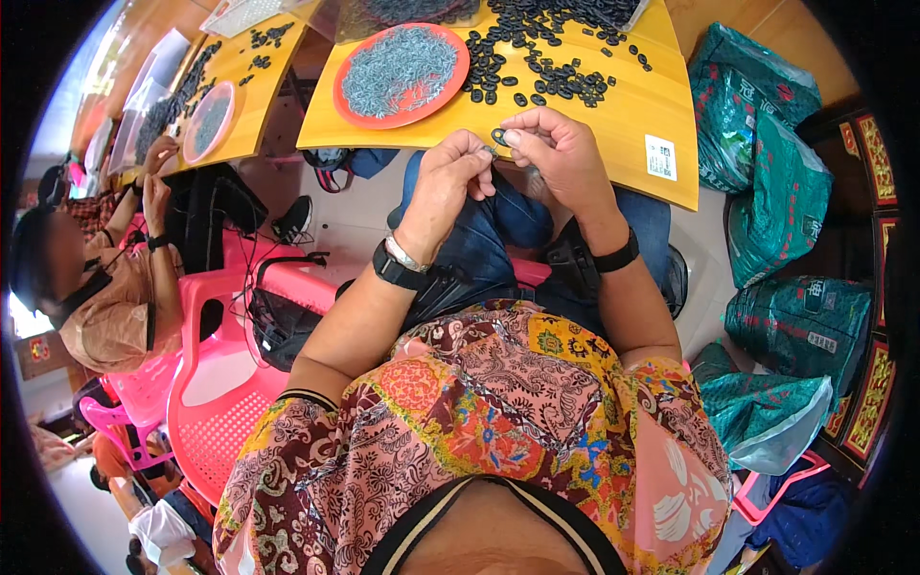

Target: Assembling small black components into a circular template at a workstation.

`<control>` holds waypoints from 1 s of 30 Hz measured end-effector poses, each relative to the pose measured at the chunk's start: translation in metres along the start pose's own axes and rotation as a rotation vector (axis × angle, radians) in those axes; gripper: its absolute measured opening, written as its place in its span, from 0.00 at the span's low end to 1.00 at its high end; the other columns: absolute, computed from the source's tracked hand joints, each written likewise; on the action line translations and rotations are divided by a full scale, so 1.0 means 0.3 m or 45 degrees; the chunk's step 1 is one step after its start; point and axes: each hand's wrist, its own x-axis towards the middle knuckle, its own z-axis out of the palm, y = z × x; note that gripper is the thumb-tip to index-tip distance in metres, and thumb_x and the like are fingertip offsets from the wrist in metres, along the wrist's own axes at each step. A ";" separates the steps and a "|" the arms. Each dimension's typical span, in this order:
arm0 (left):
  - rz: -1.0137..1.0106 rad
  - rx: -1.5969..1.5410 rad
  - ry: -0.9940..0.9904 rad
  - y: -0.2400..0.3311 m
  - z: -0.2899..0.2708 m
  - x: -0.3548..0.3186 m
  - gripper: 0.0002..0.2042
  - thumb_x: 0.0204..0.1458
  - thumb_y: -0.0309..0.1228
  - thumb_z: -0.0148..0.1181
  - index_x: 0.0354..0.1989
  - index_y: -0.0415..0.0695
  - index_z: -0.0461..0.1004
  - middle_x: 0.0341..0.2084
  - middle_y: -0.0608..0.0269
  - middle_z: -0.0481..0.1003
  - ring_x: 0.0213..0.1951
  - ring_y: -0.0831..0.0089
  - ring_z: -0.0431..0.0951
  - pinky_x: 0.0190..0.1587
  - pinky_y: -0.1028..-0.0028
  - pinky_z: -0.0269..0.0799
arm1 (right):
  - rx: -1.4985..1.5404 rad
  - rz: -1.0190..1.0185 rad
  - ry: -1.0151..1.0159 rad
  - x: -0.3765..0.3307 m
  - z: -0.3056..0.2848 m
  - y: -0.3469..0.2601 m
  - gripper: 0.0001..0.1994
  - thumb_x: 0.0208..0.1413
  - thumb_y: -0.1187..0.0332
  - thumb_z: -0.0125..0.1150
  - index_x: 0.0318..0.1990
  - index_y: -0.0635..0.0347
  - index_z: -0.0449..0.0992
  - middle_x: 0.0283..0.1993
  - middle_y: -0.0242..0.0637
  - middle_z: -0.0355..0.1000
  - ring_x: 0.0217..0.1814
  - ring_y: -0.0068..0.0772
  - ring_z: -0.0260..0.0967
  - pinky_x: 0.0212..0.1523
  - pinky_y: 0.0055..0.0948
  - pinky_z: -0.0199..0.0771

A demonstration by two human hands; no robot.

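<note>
1. One flower-patterned shirt (517,412) nearest, filling the lower middle, with a striped black-and-cream collar at the bottom edge.
2. Black band (398,270) on the left wrist beside a silvery bracelet, and another dark band on the right.
3. Blue jeans (479,235) below the raised forearms, with a pink chair (216,422) off to the left.
4. Right hand (556,158) lifted at the near edge of the yellow desk (623,129), grip closed on a small black oval piece (499,137), pinched between thumb and forefinger.
5. Left hand (446,182) just beside that piece, fingers bent and fingertips close together; too small to tell whether gripping anything.
6. White sticker (661,156) on the desk's right near corner.
7. Red dish (398,123) beyond the left hand, heaped with small grey pieces (398,72).
8. Many loose black pieces (551,81) right of the dish, scattered nearer and piled thicker toward the back.
9. Several green bags (781,201) along the right, before a dark cabinet.
10. Farther left, another person in a tan shirt (120,321), both hands raised near a second desk (254,115) bearing a pink-rimmed dish and more black pieces.
</note>
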 end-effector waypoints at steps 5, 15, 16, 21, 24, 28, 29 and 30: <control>-0.009 0.012 0.038 0.002 0.004 -0.001 0.05 0.55 0.28 0.48 0.29 0.42 0.68 0.18 0.66 0.70 0.20 0.78 0.71 0.24 0.82 0.64 | -0.119 -0.039 -0.003 -0.004 0.014 -0.006 0.08 0.53 0.73 0.55 0.37 0.67 0.75 0.26 0.27 0.70 0.26 0.12 0.63 0.28 0.15 0.65; 0.013 -0.038 0.072 -0.004 0.000 -0.002 0.05 0.54 0.28 0.48 0.28 0.43 0.67 0.19 0.66 0.70 0.20 0.77 0.71 0.23 0.81 0.64 | -0.096 0.057 -0.108 -0.010 0.023 0.001 0.09 0.53 0.77 0.57 0.42 0.66 0.73 0.35 0.32 0.74 0.35 0.16 0.70 0.37 0.16 0.70; 0.014 -0.042 0.074 -0.005 -0.002 -0.001 0.05 0.54 0.28 0.48 0.28 0.43 0.67 0.19 0.66 0.70 0.20 0.77 0.71 0.23 0.81 0.65 | -0.093 0.041 -0.140 -0.011 0.026 0.007 0.10 0.52 0.78 0.58 0.43 0.67 0.72 0.37 0.33 0.74 0.36 0.18 0.71 0.39 0.17 0.71; -0.002 -0.083 0.091 0.003 0.005 -0.011 0.05 0.54 0.28 0.47 0.28 0.42 0.67 0.18 0.65 0.71 0.19 0.76 0.71 0.23 0.81 0.65 | -0.121 0.021 -0.164 -0.013 0.037 0.022 0.13 0.49 0.81 0.58 0.45 0.68 0.69 0.40 0.35 0.73 0.39 0.20 0.72 0.42 0.19 0.73; -0.011 -0.124 0.123 0.004 0.012 -0.014 0.05 0.54 0.28 0.47 0.28 0.42 0.68 0.18 0.64 0.71 0.19 0.75 0.71 0.23 0.80 0.65 | -0.107 -0.003 -0.134 -0.015 0.041 0.026 0.13 0.50 0.81 0.59 0.44 0.67 0.70 0.40 0.35 0.73 0.38 0.19 0.72 0.41 0.18 0.73; -0.012 -0.157 0.136 0.005 0.018 -0.015 0.05 0.55 0.28 0.48 0.29 0.41 0.68 0.19 0.64 0.71 0.19 0.74 0.72 0.23 0.80 0.65 | -0.079 -0.001 -0.125 -0.020 0.045 0.013 0.13 0.49 0.81 0.59 0.44 0.67 0.70 0.39 0.35 0.73 0.37 0.18 0.72 0.40 0.18 0.73; -0.013 -0.171 0.126 0.005 0.018 -0.016 0.05 0.55 0.28 0.48 0.29 0.41 0.68 0.19 0.63 0.71 0.19 0.74 0.72 0.23 0.80 0.65 | -0.067 -0.001 -0.125 -0.021 0.046 0.011 0.13 0.49 0.81 0.59 0.45 0.67 0.70 0.38 0.35 0.73 0.37 0.18 0.72 0.39 0.17 0.73; -0.013 -0.171 0.126 0.003 0.017 -0.015 0.05 0.55 0.28 0.48 0.29 0.41 0.68 0.19 0.63 0.71 0.19 0.74 0.72 0.23 0.80 0.65 | -0.068 0.000 -0.126 -0.022 0.045 0.004 0.13 0.49 0.81 0.59 0.45 0.67 0.70 0.38 0.35 0.73 0.37 0.18 0.72 0.39 0.17 0.73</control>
